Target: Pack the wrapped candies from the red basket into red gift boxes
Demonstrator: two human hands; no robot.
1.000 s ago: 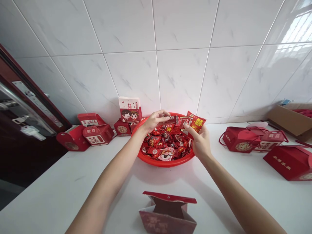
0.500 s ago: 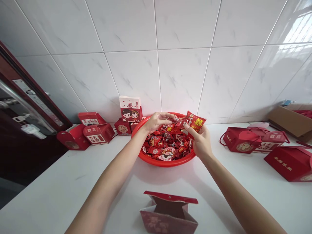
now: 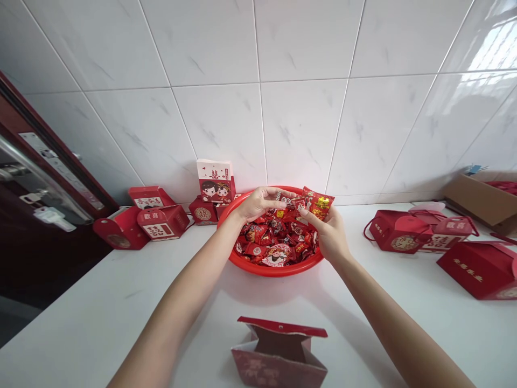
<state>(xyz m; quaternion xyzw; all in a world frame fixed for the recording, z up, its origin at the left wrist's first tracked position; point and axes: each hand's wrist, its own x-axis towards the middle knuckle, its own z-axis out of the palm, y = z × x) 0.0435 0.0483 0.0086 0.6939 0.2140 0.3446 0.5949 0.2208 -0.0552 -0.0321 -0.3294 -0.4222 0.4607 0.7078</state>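
Starting at the left, from where I stand, red gift boxes [image 3: 163,222] sit near the wall, with a pink-and-red carton [image 3: 216,180] stacked upright beyond them. Next, the left hand [image 3: 260,203] pinches a small wrapped packet [image 3: 284,199] between thumb and fingers, above the rear part of the red basin [image 3: 278,271]. Grip such a packet by its edge; this leaves the middle uncrushed and the fingertips free to pass it across. Wrapped sweets [image 3: 277,253] fill the basin below, so hold both hands over it: anything dropped then falls back inside. Directly in front of the basin, an open red box [image 3: 278,364] stands on the white counter [image 3: 194,323], mouth upward; leave its flaps spread, and clear them with the forearms. The right hand [image 3: 333,231] clasps a gold-lettered packet [image 3: 320,205], thumb pressed across the near side, with smaller wrapping beside it. Align these pieces flat under the thumb and use light pressure, since a loose bundle could slip. Farther right, handled red boxes [image 3: 398,231] stand well apart from the hands.
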